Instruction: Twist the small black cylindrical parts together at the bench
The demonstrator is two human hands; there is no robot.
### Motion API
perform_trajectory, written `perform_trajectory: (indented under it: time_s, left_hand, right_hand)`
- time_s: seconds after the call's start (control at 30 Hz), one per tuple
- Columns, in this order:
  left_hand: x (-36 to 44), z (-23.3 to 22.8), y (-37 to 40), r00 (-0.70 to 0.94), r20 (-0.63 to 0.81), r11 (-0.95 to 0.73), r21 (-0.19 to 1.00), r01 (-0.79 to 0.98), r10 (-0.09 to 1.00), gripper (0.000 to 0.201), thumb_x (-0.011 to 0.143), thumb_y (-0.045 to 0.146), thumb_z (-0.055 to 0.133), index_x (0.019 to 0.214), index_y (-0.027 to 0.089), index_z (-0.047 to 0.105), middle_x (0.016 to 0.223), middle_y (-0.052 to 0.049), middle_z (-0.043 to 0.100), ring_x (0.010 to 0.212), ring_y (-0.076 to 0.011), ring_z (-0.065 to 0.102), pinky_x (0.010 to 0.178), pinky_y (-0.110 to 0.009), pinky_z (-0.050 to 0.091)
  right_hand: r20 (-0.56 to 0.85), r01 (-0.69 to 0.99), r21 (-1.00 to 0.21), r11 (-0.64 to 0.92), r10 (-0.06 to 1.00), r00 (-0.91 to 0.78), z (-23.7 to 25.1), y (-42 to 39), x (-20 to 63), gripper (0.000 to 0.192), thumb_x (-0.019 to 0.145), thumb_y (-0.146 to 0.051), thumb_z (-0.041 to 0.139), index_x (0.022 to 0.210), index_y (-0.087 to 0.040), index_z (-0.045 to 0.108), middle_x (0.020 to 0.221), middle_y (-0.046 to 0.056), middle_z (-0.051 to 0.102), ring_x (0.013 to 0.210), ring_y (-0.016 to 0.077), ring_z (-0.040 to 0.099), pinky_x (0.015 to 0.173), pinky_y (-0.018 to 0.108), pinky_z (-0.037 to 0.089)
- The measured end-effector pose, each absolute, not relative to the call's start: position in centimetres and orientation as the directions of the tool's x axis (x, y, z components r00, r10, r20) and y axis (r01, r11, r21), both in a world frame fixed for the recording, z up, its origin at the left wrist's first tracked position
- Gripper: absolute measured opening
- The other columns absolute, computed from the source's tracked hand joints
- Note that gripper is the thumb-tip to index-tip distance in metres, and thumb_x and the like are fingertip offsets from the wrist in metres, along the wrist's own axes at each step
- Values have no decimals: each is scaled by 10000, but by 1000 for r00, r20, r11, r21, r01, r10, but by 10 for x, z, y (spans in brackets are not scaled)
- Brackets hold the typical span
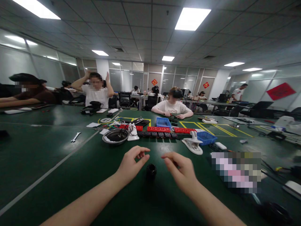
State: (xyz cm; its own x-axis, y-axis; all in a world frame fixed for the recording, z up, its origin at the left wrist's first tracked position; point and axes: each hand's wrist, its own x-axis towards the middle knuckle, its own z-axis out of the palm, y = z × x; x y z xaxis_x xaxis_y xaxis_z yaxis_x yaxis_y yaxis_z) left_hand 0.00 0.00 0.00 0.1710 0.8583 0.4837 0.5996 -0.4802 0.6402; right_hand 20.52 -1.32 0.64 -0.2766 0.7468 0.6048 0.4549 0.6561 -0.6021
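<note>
My left hand (134,161) hovers over the green table, fingers curved and apart from the thumb, with nothing in it. Opposite it, my right hand (180,168) is held in much the same way, also holding nothing. Between and just below the two hands stands a small black cylindrical object (151,171) with a round hollow top; its exact kind I cannot make out. Neither hand touches it. Beyond my hands lie a row of red socket strips (158,129) and a row of black blocks (157,134) in front of them.
A metal bowl (115,137) with dark contents and a white clip base (193,143) stand past my hands. Two blue trays (207,138) are farther back. A wrench (76,137) lies left. Cables and a blurred patch are at right. Several people sit around the table.
</note>
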Motion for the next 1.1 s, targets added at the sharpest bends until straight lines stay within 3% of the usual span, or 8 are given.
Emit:
perform_trajectory:
  time_s: [0.1, 0.2, 0.33, 0.53, 0.7, 0.8, 0.97, 1.1]
  left_hand:
    - [-2, -23, 12, 332, 332, -468, 584, 663, 883, 399, 716, 421, 546, 1058, 224, 494, 905, -40, 511, 851, -200, 486, 739, -330, 420]
    - [-4, -38, 22, 394, 242, -460, 564, 686, 886, 535, 663, 442, 590, 1133, 239, 432, 1014, -49, 478, 946, -223, 448, 804, -353, 388]
    - [2, -44, 26, 433, 235, -482, 589, 649, 870, 499, 656, 414, 610, 1105, 250, 466, 1046, -41, 489, 997, -222, 427, 855, -346, 356]
    - [7, -49, 29, 494, 240, -519, 640, 567, 836, 310, 691, 333, 604, 982, 239, 550, 950, -14, 551, 925, -188, 474, 815, -303, 374]
    - [12, -56, 24, 368, 289, -465, 634, 618, 884, 279, 663, 321, 630, 913, 219, 559, 902, -11, 551, 890, -194, 484, 773, -305, 386]
    - [19, -63, 20, 194, 316, -361, 643, 675, 928, 277, 654, 367, 627, 861, 199, 550, 876, -16, 544, 866, -205, 492, 737, -318, 394]
    - [24, -71, 25, 110, 306, -299, 684, 665, 946, 291, 639, 387, 626, 822, 181, 531, 824, -17, 530, 802, -198, 499, 669, -299, 397]
    - [18, -70, 27, 219, 255, -336, 731, 594, 942, 302, 633, 388, 628, 811, 165, 527, 742, 1, 498, 676, -158, 483, 591, -257, 377]
  right_hand:
    - [188, 438, -810, 391, 880, -437, -36, 28, 206, 340, 720, -223, 522, 1055, -176, 491, 796, 22, 532, 645, 128, 474, 583, 250, 399]
    - [-15, 314, -924, 216, 804, -595, -63, 52, 211, 593, 653, -191, 578, 1200, -186, 348, 994, 35, 480, 722, 122, 465, 643, 250, 395]
    - [12, 295, -905, 306, 713, -702, -64, 52, 207, 575, 620, -145, 613, 1157, -176, 413, 999, 27, 489, 828, 145, 451, 739, 264, 363]
    - [-8, 368, -859, 355, 711, -703, -65, 52, 199, 256, 648, -142, 602, 897, -150, 540, 740, -21, 497, 665, 115, 445, 597, 214, 352]
    - [1, 540, -778, 321, 860, -510, -75, 50, 192, 319, 552, -250, 702, 766, -154, 487, 681, -33, 475, 611, 105, 426, 512, 193, 304]
    - [55, 725, -628, 283, 945, -322, -79, 41, 179, 348, 551, -348, 687, 717, -161, 445, 678, -14, 483, 593, 116, 424, 491, 208, 279]
    - [227, 871, -400, 285, 952, -207, -81, 31, 163, 307, 657, -416, 576, 779, -149, 487, 764, 56, 519, 702, 186, 466, 604, 286, 320]
    - [242, 711, -527, 466, 884, -401, -76, 30, 174, 422, 627, -357, 638, 977, -170, 494, 910, 49, 522, 824, 193, 473, 701, 295, 342]
